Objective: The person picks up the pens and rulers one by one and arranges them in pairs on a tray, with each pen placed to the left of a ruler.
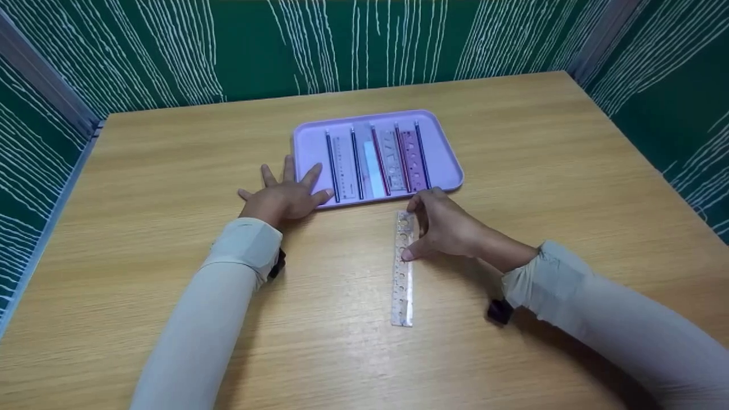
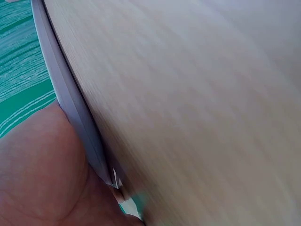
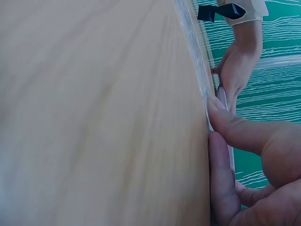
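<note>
My left hand [image 1: 287, 196] rests with fingers spread at the near left corner of a purple tray [image 1: 447, 165], thumb and forefinger over its rim. In the left wrist view the tray's edge [image 2: 80, 108] runs right beside the palm. A clear stencil ruler [image 1: 402, 285] with a row of round cut-outs lies lengthwise on the table, just in front of the tray. My right hand [image 1: 447, 225] pinches its right edge, thumb on top; the right wrist view shows thumb and finger [image 3: 223, 174] meeting at the ruler's edge. The other right fingers reach up to the tray's near rim.
In the tray, several dark and red pencils [image 1: 356, 165] stand in a row between a clear ruler [image 1: 343, 168], a pale blue strip [image 1: 373, 169], a clear stencil [image 1: 390, 160] and a pink stencil [image 1: 411, 156]. Green walls with white streaks [image 1: 256, 51] border the wooden table [image 1: 171, 171].
</note>
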A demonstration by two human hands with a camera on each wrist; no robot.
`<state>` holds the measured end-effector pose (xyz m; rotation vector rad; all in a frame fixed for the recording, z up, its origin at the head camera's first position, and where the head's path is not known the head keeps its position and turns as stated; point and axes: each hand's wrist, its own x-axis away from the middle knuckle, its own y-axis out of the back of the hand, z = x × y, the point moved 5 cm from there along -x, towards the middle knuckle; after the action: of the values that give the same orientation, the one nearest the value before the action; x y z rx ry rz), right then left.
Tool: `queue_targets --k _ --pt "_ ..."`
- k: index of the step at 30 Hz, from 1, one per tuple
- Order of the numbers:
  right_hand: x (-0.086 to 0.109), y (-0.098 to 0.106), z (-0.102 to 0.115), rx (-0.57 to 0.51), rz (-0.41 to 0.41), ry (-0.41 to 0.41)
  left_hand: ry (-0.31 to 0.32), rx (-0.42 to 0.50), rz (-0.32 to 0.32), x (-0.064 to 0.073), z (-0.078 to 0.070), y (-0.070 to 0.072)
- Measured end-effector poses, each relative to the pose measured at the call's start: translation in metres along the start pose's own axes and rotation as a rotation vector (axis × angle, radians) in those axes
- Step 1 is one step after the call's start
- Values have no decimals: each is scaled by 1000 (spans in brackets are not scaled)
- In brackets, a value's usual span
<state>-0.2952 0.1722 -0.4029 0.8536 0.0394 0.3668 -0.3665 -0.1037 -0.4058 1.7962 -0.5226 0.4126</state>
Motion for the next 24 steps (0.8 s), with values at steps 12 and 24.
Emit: queue_targets --k 12,24 --pt "2 0 -3 -139 41 -29 7 0 -7 0 0 0" --pt "0 4 -14 -374 2 -109 4 -2 -4 0 -1 -1"
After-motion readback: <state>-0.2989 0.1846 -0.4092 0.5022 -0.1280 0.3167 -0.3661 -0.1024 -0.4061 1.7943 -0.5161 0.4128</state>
